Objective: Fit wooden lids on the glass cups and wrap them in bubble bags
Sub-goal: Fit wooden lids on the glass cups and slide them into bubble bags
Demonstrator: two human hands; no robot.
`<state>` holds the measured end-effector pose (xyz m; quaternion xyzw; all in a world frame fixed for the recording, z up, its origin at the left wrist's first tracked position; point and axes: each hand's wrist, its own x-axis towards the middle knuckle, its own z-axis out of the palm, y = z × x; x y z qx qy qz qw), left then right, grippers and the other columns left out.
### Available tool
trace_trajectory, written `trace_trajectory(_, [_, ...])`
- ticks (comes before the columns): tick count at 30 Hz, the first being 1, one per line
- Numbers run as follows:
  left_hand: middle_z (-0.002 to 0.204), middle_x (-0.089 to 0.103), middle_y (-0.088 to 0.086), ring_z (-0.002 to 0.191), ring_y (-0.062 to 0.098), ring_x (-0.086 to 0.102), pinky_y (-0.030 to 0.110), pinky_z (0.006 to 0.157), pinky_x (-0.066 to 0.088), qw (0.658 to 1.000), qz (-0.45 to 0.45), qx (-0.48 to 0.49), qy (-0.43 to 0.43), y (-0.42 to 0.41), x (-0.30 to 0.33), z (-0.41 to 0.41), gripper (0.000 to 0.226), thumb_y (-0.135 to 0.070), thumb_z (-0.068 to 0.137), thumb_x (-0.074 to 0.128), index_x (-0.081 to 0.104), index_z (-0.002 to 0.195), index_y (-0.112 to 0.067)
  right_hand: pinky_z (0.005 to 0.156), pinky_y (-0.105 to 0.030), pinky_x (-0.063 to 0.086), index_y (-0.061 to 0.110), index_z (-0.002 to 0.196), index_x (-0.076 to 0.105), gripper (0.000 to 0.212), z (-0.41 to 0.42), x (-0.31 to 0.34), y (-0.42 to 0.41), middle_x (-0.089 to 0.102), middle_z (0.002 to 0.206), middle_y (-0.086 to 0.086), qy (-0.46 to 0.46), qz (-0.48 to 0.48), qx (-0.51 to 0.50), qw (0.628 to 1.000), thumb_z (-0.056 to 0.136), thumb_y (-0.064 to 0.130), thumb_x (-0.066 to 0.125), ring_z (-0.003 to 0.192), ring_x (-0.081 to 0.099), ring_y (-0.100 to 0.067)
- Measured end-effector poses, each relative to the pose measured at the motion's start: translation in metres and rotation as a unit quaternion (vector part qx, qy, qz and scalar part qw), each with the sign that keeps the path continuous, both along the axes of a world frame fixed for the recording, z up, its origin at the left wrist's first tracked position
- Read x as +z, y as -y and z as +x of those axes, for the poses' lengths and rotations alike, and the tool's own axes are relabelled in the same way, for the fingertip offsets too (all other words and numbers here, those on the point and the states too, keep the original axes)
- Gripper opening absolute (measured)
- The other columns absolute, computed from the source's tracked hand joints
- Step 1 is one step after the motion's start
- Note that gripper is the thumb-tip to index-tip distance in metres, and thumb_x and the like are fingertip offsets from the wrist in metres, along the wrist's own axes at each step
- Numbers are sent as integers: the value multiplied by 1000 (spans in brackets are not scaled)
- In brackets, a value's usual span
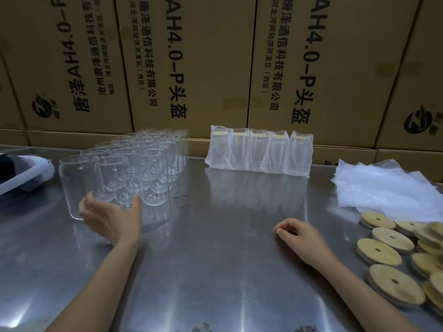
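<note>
Several clear glass cups point(143, 161) stand in rows at the left of the steel table point(215, 248). My left hand point(112, 216) is spread, fingers and thumb either side of the base of a near cup point(112, 178), not closed round it. My right hand point(299, 232) rests on the table with fingers loosely curled, holding nothing. Several round wooden lids point(393, 245) with centre holes lie at the right edge. A pile of empty bubble bags point(388, 188) lies behind them. Several lidded cups wrapped in bubble bags point(259, 154) stand in a row at the back.
A wall of printed cardboard boxes point(215, 63) rises right behind the table. A white and dark device point(21, 173) lies at the far left edge.
</note>
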<state>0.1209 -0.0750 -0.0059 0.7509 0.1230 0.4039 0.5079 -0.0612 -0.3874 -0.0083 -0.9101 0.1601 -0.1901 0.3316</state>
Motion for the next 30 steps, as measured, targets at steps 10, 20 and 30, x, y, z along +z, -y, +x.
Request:
trace_trajectory(10, [144,35,19,131,37,37,47,103,34,994,-72,-50,-64,-9,-4,16,82,-31,76,80,37,140,-5,82,-29,48,31,82,66,13,-1,1,-1,69,90,13,-2,0,-2,1000,91,23,62,91,62,-8])
trace_trajectory(20, [128,49,12,107,24,53,41,95,46,983,-9,-184,4,15,0,-13,73,-32,69,85,50,129,-9,85,-32,51,29,86,66,9,0,2,-7,69,89,13,10,9,5,1000,90,22,63,90,64,-8])
trace_trajectory(30, [105,53,-19,98,-3,57,14,74,50,881,16,-470,47,144,-3,-101,70,-48,52,90,55,111,-33,86,-19,51,36,133,45,73,1,11,-37,58,122,1,159,257,135,944,65,47,69,106,63,-6])
